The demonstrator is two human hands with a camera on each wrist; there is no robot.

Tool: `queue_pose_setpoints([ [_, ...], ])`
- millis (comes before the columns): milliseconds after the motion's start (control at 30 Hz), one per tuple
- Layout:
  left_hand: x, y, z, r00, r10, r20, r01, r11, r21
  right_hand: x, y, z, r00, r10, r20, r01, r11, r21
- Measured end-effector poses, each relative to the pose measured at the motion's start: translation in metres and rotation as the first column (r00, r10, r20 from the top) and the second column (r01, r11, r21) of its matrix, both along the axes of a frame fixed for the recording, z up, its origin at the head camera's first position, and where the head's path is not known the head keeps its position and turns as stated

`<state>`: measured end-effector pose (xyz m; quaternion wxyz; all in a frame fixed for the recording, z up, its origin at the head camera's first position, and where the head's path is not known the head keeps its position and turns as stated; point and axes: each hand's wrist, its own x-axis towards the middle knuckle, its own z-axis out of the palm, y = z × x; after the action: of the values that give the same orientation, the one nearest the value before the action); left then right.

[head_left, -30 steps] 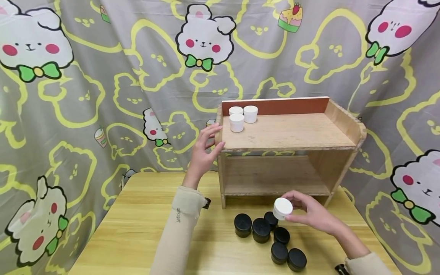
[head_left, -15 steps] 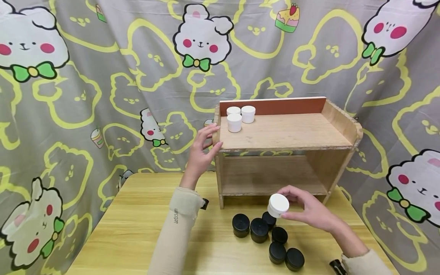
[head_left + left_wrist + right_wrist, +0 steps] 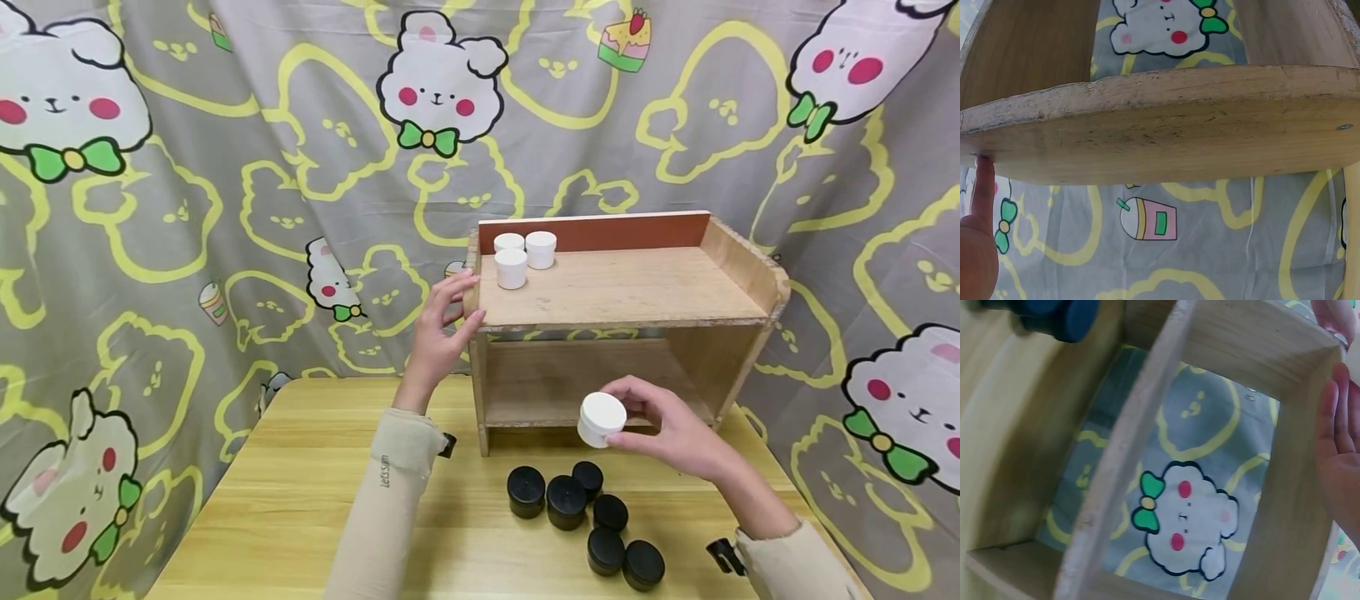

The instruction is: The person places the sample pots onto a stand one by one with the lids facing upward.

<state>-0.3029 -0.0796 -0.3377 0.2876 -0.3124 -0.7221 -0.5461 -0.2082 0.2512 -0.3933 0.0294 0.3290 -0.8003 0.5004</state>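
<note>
My right hand (image 3: 669, 427) pinches a small white lidded jar (image 3: 602, 417) between thumb and fingers, in front of the wooden shelf's (image 3: 615, 292) lower opening. Its lid faces up, tilted slightly. In the right wrist view only part of the hand (image 3: 1341, 444) and a sliver of the jar show at the right edge. My left hand (image 3: 441, 327) touches the shelf's left side panel, fingers fairly straight, thumb near the front edge. The left wrist view shows one digit against that side panel (image 3: 1172, 140). Three white jars (image 3: 512, 269) stand on the top board's left corner.
Several black lidded jars (image 3: 566, 502) stand on the wooden table (image 3: 315, 483) in front of the shelf, below my right hand. The shelf has a raised back strip (image 3: 600, 233) and a right side panel (image 3: 742, 254). A patterned curtain (image 3: 247, 200) hangs behind.
My right hand has lifted the white jar up and slightly left, from above the black jars to in front of the shelf. The left hand stays on the side panel.
</note>
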Motion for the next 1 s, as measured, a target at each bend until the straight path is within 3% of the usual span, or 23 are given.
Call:
queue_pose_setpoints([
  [233, 0.001, 0.000, 0.001, 1.000, 0.004, 0.011, -0.004, 1.000, -0.008, -0.004, -0.006, 0.021, 0.996, -0.062, -0.065, 0.064, 0.998, 0.024],
  [433, -0.001, -0.001, 0.001, 1.000, 0.005, -0.007, -0.006, 1.000, -0.007, -0.007, -0.011, 0.037, 0.995, -0.074, -0.074, 0.074, 0.997, 0.008],
  [667, -0.024, -0.006, -0.017, 1.000, 0.010, -0.014, -0.010, 1.000, -0.014, -0.009, -0.018, 0.055, 0.990, -0.076, -0.118, 0.071, 0.997, -0.040],
  [1000, -0.028, -0.008, -0.020, 0.999, 0.004, -0.042, -0.005, 1.000, -0.030, -0.015, -0.024, 0.079, 0.986, -0.106, -0.126, 0.084, 0.982, -0.169],
])
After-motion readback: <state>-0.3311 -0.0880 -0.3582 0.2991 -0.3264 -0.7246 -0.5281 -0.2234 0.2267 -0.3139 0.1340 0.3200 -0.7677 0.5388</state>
